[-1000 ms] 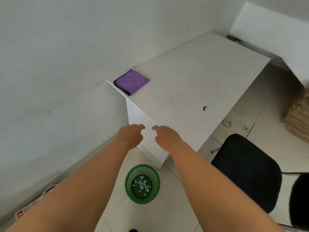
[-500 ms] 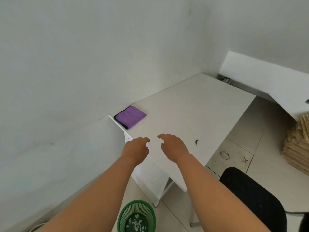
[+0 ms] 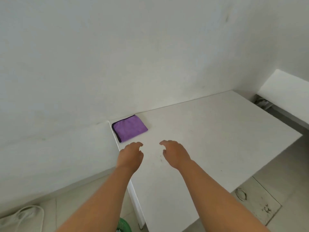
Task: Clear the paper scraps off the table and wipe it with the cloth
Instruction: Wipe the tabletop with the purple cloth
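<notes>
From the head camera we saw both hands held above the white table (image 3: 217, 131), empty, fingers loosely curled: the left hand (image 3: 131, 156) near the folded purple cloth (image 3: 129, 128), which lay at the far left corner by the wall, the right hand (image 3: 176, 154) apart from it. A green wastebasket (image 3: 124, 226) peeked below; a floor hatch (image 3: 260, 201) lay right.

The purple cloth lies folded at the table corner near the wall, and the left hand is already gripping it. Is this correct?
Not quite. In the head view the left hand hovers short of the purple cloth, fingers loosely curled, holding nothing. The cloth does lie folded at the corner of the table by the wall.
</notes>
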